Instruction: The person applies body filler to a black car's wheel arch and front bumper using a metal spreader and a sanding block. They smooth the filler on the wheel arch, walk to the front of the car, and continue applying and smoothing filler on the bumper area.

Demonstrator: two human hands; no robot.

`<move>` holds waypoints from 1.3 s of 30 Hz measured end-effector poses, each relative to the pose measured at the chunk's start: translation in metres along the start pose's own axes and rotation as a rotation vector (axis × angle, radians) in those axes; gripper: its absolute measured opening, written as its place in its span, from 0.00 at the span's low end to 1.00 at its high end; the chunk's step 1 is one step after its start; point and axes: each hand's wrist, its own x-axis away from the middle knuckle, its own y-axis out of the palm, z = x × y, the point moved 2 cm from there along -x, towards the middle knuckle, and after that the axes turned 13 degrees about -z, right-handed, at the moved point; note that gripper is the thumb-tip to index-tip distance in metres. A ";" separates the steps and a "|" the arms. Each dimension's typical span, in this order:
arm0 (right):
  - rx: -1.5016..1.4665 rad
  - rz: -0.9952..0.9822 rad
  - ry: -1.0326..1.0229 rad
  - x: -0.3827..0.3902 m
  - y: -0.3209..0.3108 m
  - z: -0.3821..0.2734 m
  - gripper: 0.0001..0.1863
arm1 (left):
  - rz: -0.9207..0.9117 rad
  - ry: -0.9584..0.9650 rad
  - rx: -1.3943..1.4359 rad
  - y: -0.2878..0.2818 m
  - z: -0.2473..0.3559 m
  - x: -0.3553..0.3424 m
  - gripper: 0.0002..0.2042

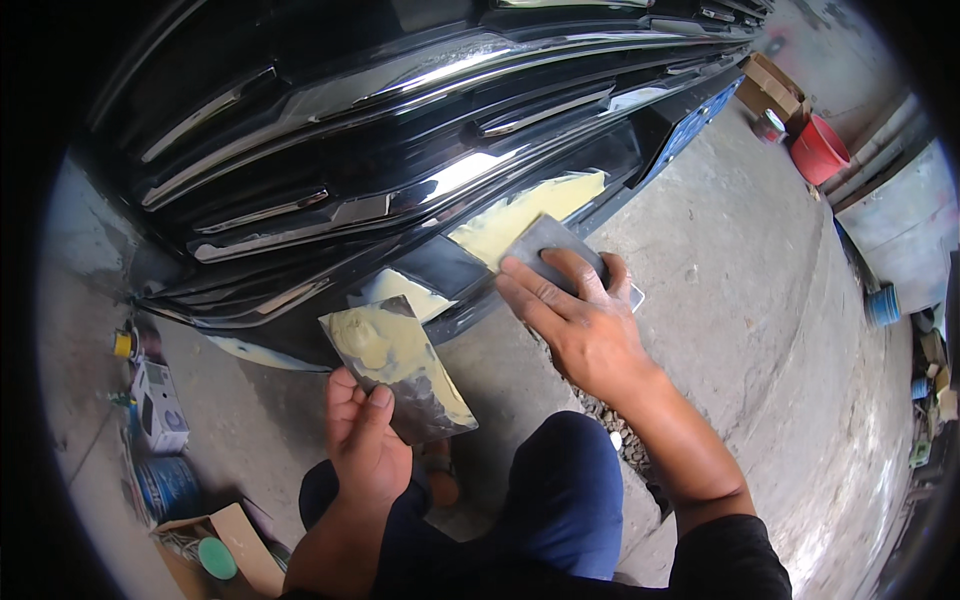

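My left hand [370, 440] grips a flat dark putty board [435, 405] by its lower edge, the thumb on top. Yellowish putty [375, 335] lies thick on its upper part and smeared down one side. In my right hand [590, 335] is a flat grey putty spreader [532, 238], fingers laid across it. Its far edge meets a broad yellowish patch of putty [540, 205] on the black car bumper [445, 262]. A smaller pale patch [415, 292] shows on the bumper just beyond the board. The spreader's underside is hidden.
Chrome-trimmed grille bars [400, 75] rise above the bumper. A blue licence plate [700, 125] sticks out at the right. A red bucket [820, 150] and cardboard box [772, 88] stand farther right. At lower left are a blue bucket [165, 485] and an open carton [250, 550].
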 end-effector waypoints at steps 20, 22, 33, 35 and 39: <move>-1.824 0.351 0.164 0.033 0.026 -0.023 0.31 | -0.257 -0.479 0.262 0.012 -0.005 0.008 0.20; -0.926 0.270 0.204 0.019 0.009 -0.008 0.33 | -0.227 -0.429 0.219 0.013 -0.004 0.007 0.20; -0.264 0.073 0.170 -0.020 -0.005 -0.021 0.33 | -0.162 -0.321 0.167 0.004 -0.001 0.006 0.22; -0.255 0.062 0.158 -0.014 0.002 -0.022 0.34 | -0.149 -0.322 0.175 0.002 -0.004 0.005 0.22; -0.272 0.025 0.146 0.001 0.000 -0.015 0.34 | -0.121 -0.320 0.164 0.003 -0.004 0.003 0.22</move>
